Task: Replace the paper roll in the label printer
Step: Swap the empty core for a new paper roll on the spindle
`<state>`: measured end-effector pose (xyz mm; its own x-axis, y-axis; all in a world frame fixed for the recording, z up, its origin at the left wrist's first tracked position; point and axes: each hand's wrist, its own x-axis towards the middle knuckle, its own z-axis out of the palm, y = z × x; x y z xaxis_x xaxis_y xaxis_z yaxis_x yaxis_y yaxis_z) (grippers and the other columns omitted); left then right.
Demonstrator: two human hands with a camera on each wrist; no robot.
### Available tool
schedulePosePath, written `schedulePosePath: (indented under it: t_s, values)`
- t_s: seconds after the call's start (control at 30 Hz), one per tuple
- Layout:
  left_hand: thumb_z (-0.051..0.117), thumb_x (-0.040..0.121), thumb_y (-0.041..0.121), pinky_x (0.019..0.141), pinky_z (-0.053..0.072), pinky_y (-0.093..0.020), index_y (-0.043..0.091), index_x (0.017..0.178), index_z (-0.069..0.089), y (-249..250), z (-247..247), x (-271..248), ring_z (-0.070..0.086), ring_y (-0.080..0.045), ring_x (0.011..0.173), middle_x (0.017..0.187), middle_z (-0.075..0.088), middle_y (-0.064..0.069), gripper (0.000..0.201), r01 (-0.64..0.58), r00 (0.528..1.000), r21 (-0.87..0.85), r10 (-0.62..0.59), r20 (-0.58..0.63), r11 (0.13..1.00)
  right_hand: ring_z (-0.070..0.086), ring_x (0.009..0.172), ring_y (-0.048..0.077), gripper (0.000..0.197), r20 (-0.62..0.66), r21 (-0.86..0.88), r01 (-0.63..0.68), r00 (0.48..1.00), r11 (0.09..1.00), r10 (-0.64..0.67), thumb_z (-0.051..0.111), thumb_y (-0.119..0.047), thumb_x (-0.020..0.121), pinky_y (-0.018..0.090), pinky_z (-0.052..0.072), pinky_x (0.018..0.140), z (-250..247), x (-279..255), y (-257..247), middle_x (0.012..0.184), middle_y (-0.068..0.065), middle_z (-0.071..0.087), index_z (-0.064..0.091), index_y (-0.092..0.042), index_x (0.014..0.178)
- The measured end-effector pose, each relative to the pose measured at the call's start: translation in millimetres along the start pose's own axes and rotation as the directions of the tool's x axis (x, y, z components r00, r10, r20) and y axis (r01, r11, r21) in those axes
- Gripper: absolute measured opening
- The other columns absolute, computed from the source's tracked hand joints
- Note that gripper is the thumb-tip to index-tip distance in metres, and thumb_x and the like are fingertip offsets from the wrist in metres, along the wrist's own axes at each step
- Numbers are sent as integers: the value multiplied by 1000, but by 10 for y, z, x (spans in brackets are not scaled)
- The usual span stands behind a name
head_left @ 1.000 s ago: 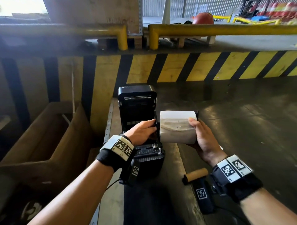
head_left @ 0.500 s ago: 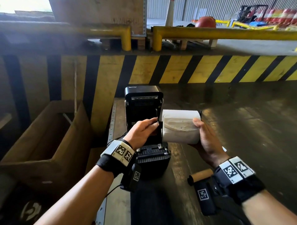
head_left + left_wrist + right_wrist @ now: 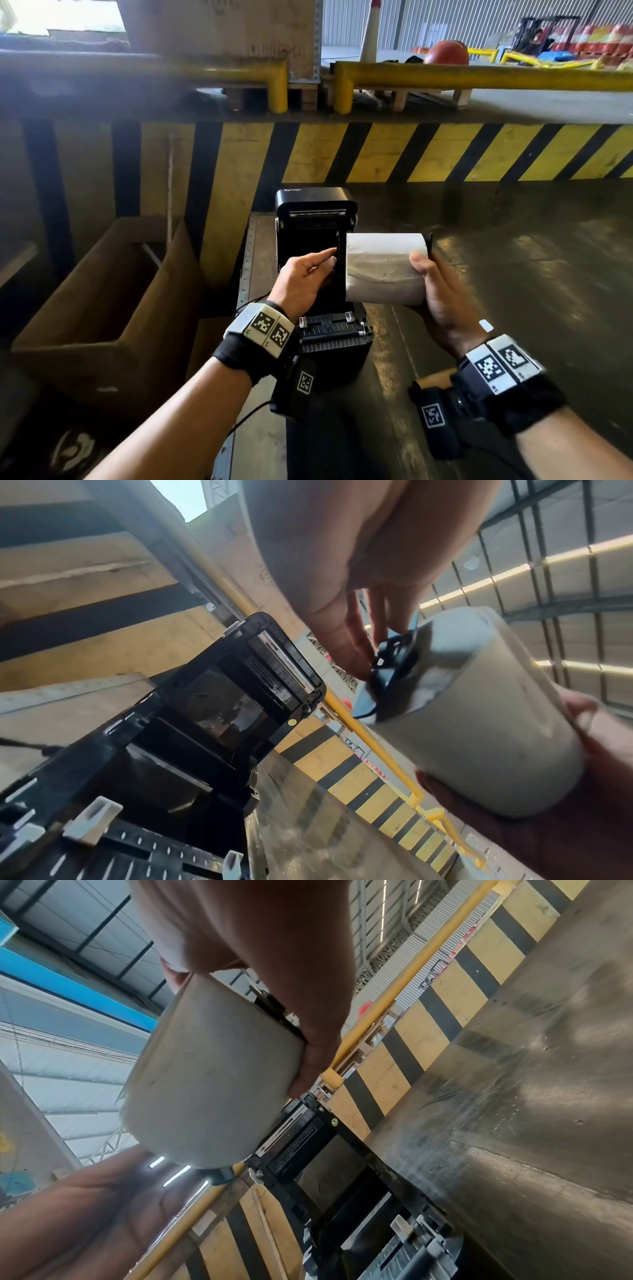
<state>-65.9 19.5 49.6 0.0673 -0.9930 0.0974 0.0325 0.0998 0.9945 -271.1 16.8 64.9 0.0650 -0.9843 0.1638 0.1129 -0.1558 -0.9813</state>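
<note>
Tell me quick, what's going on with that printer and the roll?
Right hand grips new paper roll, held above the bay. Left hand pinches black holder disc at roll's end. Printer lid open. Empty core lies clear.

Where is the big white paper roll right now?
In the head view the paper roll is held up in the right hand, just right of the open label printer, while the left hand touches the black holder at its end.

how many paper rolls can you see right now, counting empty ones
2. A full white roll held in the right hand beside the open printer; an empty cardboard core lies on the table, mostly hidden behind that wrist.
</note>
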Motion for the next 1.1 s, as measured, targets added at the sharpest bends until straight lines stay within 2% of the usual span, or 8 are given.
schedulePosePath:
  t_s: [0.17, 0.3, 0.4, 0.47, 0.57, 0.73, 0.97, 1.1]
  values:
    - [57, 79, 41, 99, 49, -45, 35, 112, 61, -77, -13, -14, 66, -20, 108, 115, 70, -6, 34, -46, 999, 167, 50, -16, 985, 61, 104, 26, 38, -11, 15, -25, 1000, 1000, 26, 61, -48, 68, 56, 44, 96, 16, 16, 12, 102, -2, 70, 70, -29, 100]
    - [57, 90, 16, 100, 49, -45, 12, 122, 60, -14, 3, -82, 65, -23, 109, 116, 68, -10, 32, -9, 999, 74, 12, -34, 997, 61, 103, 24, 37, -23, 12, -36, 999, 999, 36, 62, -49, 67, 58, 43, 96, 17, 34, 20, 99, -4, 70, 70, -30, 98]
    - [61, 87, 13, 100, 48, -49, 17, 117, 63, -24, 6, -93, 65, -27, 107, 112, 69, -10, 30, -15, 1000, 66, 16, -25, 998, 60, 109, 31, 42, -25, 14, -12, 1000, 1000, 13, 61, -49, 70, 62, 43, 98, 24, 38, 0, 108, 6, 69, 69, -26, 103]
    - [65, 83, 24, 97, 50, -50, 28, 104, 69, -20, 12, -68, 67, -27, 105, 107, 72, -8, 22, -29, 998, 106, 34, -50, 994, 60, 110, 32, 43, -3, 5, 17, 1000, 1000, -17, 60, -48, 71, 58, 44, 97, 35, 36, -16, 111, 8, 68, 67, -25, 106]
    - [65, 69, 53, 96, 51, -49, 26, 109, 67, -69, 14, 26, 67, -25, 105, 109, 72, -8, 48, -32, 995, 148, 46, -86, 988, 64, 101, 16, 43, 38, -35, 69, 997, 997, -68, 58, -47, 72, 42, 50, 87, 47, 38, -39, 105, -6, 70, 65, -27, 109]
    - [63, 78, 41, 96, 52, -45, 14, 116, 64, -1, 51, -3, 66, -20, 106, 114, 71, -9, 46, -39, 987, 164, 64, -146, 986, 65, 91, 5, 44, 50, -37, 124, 991, 992, -122, 58, -40, 76, 23, 53, 76, 43, 54, -57, 100, -7, 70, 63, -18, 114]
    - [48, 94, 14, 91, 55, -37, 3, 125, 57, 160, 187, -138, 64, -22, 107, 121, 65, -13, 33, 44, 999, -55, -45, -26, 998, 62, 104, 26, 46, 29, -8, 90, 996, 996, -89, 58, -48, 70, 43, 49, 86, -6, 114, -45, 110, 5, 68, 65, -25, 109]
    - [51, 93, 32, 81, 58, -33, 5, 120, 60, 282, 132, -108, 68, -24, 95, 110, 69, -13, 39, 150, 988, -153, -145, 45, 977, 64, 100, 12, 53, 111, -45, 127, 986, 991, -122, 56, -47, 73, 21, 51, 76, -26, 139, -35, 114, 3, 67, 60, -20, 118]
